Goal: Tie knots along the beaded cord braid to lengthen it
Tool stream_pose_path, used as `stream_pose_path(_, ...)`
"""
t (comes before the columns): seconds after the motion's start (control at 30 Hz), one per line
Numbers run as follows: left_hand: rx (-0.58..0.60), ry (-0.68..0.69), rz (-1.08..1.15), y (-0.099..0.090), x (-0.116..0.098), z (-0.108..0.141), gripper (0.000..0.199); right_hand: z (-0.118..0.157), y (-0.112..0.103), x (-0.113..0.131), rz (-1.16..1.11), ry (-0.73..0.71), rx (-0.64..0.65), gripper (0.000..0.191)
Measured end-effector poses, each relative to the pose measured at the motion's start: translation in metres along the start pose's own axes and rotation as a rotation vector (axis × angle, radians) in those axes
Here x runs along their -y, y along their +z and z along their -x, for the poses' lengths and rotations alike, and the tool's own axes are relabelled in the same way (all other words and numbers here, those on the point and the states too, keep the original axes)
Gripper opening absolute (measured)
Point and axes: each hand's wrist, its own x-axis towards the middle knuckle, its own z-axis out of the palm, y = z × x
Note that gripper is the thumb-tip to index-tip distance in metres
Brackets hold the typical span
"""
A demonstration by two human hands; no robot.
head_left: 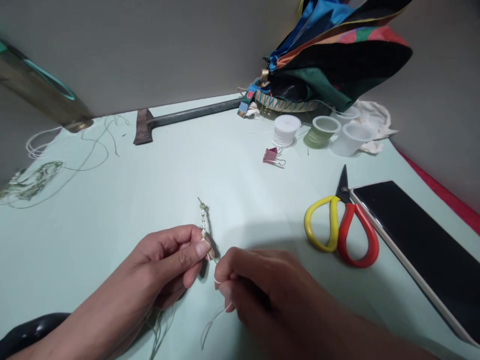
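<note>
Right, both hands are at work over the pale table (240, 195), close together but not touching. Left hand (165, 262) has the little braid (203, 218) clamped between thumb and forefinger, its knotted white-and-green length poking up beyond the fingertips, well in from the table's near edge. Just beside it, the right hand (258, 282) is closed too, thumb pressed to forefinger on a white thread (216, 317), whose loose end trails down below. That thread seems to run across to the braid, though the fingers hide much of it, so its exact path is hard to call.

Over on the right lie the scissors (344, 192), blades up, one handle yellow, one red, with the phone (416, 250) right alongside, screen dark. Further back, a pink clip (270, 156) sits just in front of the white spool (286, 132), and the green spool (320, 135) stands near that. Back left, there's a hatchet (143, 127) lying flat.
</note>
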Motion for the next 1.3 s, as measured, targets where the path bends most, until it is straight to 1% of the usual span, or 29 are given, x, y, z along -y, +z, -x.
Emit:
stream_pose_path(0.1, 0.013, -0.014, 0.008, -0.004, 0.003, 0.001, 0.045, 0.003, -0.001, 0.003, 0.11, 0.003, -0.054, 0.019)
stream_pose_path(0.17, 0.016, -0.025, 0.009, -0.005, 0.005, 0.001, 0.048, 0.004, -0.002, 0.004, 0.198, -0.016, -0.067, 0.022)
stream_pose_path(0.2, 0.019, -0.026, 0.009, -0.005, 0.005, 0.001, 0.046, 0.004, -0.002, 0.005, 0.236, -0.025, -0.048, 0.024)
stream_pose_path(0.33, 0.022, -0.019, -0.013, -0.005, 0.004, 0.001, 0.035, 0.003, -0.003, 0.003, 0.419, -0.106, 0.045, 0.022)
stream_pose_path(0.43, 0.024, -0.018, -0.048, -0.007, 0.004, 0.002, 0.038, 0.004, -0.005, 0.002, 0.517, -0.204, 0.086, 0.021)
stream_pose_path(0.53, 0.005, -0.041, -0.095, -0.008, 0.006, 0.002, 0.042, 0.008, -0.008, 0.001, 0.582, -0.303, 0.092, 0.019)
stream_pose_path(0.6, 0.002, -0.06, -0.093, -0.008, 0.006, 0.002, 0.043, 0.01, -0.006, 0.001, 0.595, -0.328, 0.079, 0.019)
stream_pose_path(0.63, 0.008, -0.062, -0.083, -0.008, 0.006, 0.002, 0.042, 0.01, -0.005, 0.0, 0.588, -0.322, 0.047, 0.019)
stream_pose_path(0.77, 0.022, -0.063, -0.09, -0.007, 0.005, 0.002, 0.037, 0.007, 0.002, -0.004, 0.553, -0.279, -0.182, 0.017)
stream_pose_path(0.83, 0.01, -0.06, -0.099, -0.008, 0.005, 0.001, 0.036, 0.004, 0.002, -0.006, 0.535, -0.276, -0.236, 0.019)
stream_pose_path(0.93, 0.005, -0.053, -0.081, -0.009, 0.006, -0.001, 0.028, 0.002, -0.001, -0.007, 0.482, -0.244, -0.267, 0.022)
stream_pose_path(1.0, 0.014, -0.068, -0.068, -0.01, 0.007, -0.001, 0.024, 0.002, -0.004, -0.006, 0.457, -0.216, -0.258, 0.023)
stream_pose_path(1.1, 0.017, -0.087, -0.054, -0.01, 0.008, -0.001, 0.023, 0.002, -0.006, -0.003, 0.44, -0.188, -0.263, 0.026)
stream_pose_path(1.2, 0.008, -0.069, -0.043, -0.01, 0.008, 0.0, 0.02, 0.002, -0.006, -0.002, 0.407, -0.129, -0.258, 0.029)
stream_pose_path(1.3, 0.005, -0.071, -0.05, -0.011, 0.009, -0.001, 0.019, 0.001, -0.003, -0.004, 0.398, -0.112, -0.229, 0.024)
